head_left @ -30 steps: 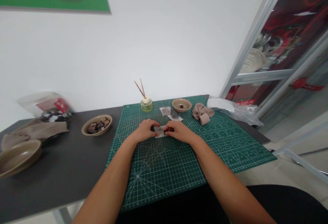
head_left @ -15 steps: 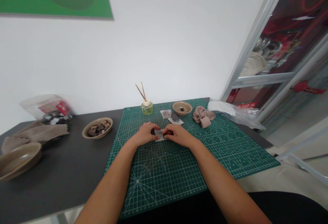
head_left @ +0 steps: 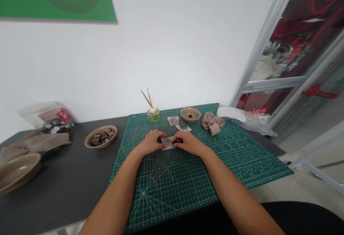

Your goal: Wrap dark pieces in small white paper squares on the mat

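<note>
A small whitish sheet with a grey smudge [head_left: 167, 143] lies on the green cutting mat [head_left: 161, 199] between my two hands. My left hand [head_left: 152, 143] pinches its left edge, thumb and fingers curled together. My right hand [head_left: 189, 143] grips the opposite edge with bent fingers. A dark bit shows by each set of fingertips, too small to make out. Just beyond lie a similar whitish piece [head_left: 173, 121] and a dark grey round piece [head_left: 183, 123] on another pale sheet. A beige bowl [head_left: 197, 119] behind them holds one small dark lump.
A reed diffuser [head_left: 153, 114] stands at the mat's back edge. Crumpled brown cloth [head_left: 213, 122] and a clear plastic bag [head_left: 245, 119] are to the right. Leftward are a bowl of brown chunks [head_left: 88, 144], another bowl [head_left: 21, 177], a cloth [head_left: 40, 141] and a plastic jar [head_left: 43, 111].
The view has shifted slightly. Both hands stay at the small sheet, their fingers only slightly moved; the other things keep their places.
</note>
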Demonstrator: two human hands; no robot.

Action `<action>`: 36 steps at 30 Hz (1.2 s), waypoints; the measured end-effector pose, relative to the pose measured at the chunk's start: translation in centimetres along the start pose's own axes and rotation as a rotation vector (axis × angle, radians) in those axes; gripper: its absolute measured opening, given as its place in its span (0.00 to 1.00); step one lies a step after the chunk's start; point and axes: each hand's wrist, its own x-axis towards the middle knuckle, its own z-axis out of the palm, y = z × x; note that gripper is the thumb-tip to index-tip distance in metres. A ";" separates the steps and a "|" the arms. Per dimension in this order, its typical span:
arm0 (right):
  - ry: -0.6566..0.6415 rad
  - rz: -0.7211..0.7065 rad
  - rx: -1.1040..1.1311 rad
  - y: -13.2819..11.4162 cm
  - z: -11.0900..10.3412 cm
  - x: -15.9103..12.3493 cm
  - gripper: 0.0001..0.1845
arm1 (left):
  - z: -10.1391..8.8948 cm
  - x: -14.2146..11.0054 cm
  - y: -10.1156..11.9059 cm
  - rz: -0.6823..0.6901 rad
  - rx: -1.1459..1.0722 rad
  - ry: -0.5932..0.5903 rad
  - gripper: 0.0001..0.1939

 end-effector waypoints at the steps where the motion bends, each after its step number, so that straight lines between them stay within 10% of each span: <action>1: 0.000 -0.013 0.000 0.0 0.1 0.0 0.08 | 0.0 0.0 0.0 0.002 0.000 0.002 0.18; 36: -0.011 -0.033 -0.030 0.0 -0.4 -0.1 0.09 | 0.1 0.2 -0.1 0.013 -0.010 0.008 0.19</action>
